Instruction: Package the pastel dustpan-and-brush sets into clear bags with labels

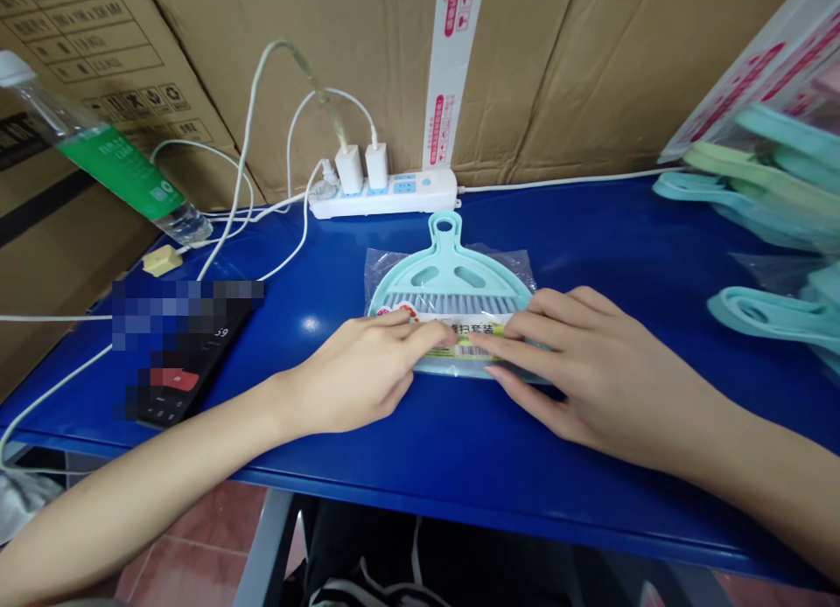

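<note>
A mint-green dustpan and brush set (446, 261) in a clear plastic bag lies flat on the blue table, its handle pointing away from me. Grey bristles show above a printed label (479, 329). My left hand (367, 362) rests on the near left part of the package, its index finger stretched across the label and the other fingers curled partly out of sight. On the near right part lies my right hand (577, 371), fingers spread over the label's edge and the bag, the thumb stretched towards the near edge.
More bagged dustpan sets (761, 178) are piled at the right. A white power strip (394, 193) with chargers stands behind, against cardboard boxes (354, 30). To the left are a phone (190, 362), a leaning water bottle (118, 161) and loose white cables.
</note>
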The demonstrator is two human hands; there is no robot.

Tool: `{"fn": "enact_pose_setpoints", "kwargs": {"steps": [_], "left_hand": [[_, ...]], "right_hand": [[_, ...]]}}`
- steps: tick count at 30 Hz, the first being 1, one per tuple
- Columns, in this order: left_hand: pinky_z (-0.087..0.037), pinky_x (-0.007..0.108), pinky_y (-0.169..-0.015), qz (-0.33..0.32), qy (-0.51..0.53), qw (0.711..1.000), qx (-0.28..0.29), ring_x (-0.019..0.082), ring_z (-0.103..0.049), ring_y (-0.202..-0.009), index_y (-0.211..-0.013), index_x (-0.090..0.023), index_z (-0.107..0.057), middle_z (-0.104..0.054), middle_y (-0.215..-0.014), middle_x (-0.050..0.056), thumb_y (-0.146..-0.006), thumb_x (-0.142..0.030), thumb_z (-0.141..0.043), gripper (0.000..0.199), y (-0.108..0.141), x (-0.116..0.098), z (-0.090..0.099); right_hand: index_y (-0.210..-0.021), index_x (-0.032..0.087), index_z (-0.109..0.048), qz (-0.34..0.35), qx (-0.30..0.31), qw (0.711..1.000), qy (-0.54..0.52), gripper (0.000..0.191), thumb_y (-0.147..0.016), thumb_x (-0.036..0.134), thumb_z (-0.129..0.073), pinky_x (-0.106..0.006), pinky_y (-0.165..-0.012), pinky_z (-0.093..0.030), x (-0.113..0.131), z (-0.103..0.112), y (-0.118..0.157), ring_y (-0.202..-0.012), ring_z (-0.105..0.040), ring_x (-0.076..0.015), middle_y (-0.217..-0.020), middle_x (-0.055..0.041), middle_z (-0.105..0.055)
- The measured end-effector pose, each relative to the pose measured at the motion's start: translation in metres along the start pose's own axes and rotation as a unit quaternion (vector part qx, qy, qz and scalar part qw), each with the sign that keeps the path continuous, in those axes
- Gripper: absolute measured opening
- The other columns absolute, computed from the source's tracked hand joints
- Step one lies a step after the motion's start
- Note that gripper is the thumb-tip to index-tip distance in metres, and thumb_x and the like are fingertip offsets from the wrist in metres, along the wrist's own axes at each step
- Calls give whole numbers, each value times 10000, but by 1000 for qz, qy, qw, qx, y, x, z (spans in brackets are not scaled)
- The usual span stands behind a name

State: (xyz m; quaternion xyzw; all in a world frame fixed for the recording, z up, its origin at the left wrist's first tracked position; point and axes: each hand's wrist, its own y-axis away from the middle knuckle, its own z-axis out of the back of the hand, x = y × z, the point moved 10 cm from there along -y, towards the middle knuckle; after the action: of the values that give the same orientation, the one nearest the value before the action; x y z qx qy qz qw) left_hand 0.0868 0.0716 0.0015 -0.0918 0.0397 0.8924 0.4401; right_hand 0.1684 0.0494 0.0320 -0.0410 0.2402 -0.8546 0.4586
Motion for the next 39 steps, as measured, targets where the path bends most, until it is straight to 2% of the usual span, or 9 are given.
{"fn": "enact_pose_setpoints", "kwargs": {"steps": [8,20,24,28,34,39], "left_hand": [[-554,380,-928,3,-8,1000,3,213,-630,-1092,-1245,-180,-485,-674,-1077,69,-845,-34,-393,436,-1,1,-1],[-566,347,-859,-13,-45,999,-7,209,-637,-1055,-1250,-175,-486,-688,-1022,65,-857,-51,-389,424,2,-1,-1],[-570,344,-785,-49,-98,993,-49,223,-643,-978,-1197,-146,-524,-701,-1025,73,-869,-49,-379,371,5,-8,7],[-547,303,-686,-47,-132,986,-89,203,-632,-817,-1072,-143,-581,-688,-842,47,-912,-69,-353,288,7,-10,18],[-540,290,-710,-29,-152,987,-39,194,-623,-817,-1051,-169,-579,-692,-832,32,-876,-59,-417,263,6,-6,13],[-550,277,-738,-32,-106,992,-58,187,-657,-901,-1124,-151,-562,-704,-908,51,-890,-34,-348,337,8,-4,17]], "right_hand": [[-912,149,-732,2,19,1000,-5,316,-941,167,-418,-330,-658,-431,2,-6,1,-713,-584,-196,-756,-84,-696],[-842,150,-735,-6,-6,1000,20,324,-950,205,-434,-333,-605,-384,1,1,-1,-659,-577,-198,-718,-72,-708],[-859,132,-737,-1,1,1000,15,336,-957,183,-419,-336,-630,-403,1,-1,1,-692,-592,-205,-743,-78,-718],[-870,145,-739,2,4,1000,22,330,-957,165,-422,-330,-645,-410,2,-2,1,-715,-603,-202,-761,-74,-733],[-866,157,-740,1,10,1000,29,324,-959,167,-429,-319,-659,-413,2,-4,2,-724,-608,-197,-759,-72,-733],[-879,169,-728,-2,-5,1000,5,347,-984,186,-399,-309,-661,-407,-1,0,1,-711,-604,-182,-766,-62,-722]]}}
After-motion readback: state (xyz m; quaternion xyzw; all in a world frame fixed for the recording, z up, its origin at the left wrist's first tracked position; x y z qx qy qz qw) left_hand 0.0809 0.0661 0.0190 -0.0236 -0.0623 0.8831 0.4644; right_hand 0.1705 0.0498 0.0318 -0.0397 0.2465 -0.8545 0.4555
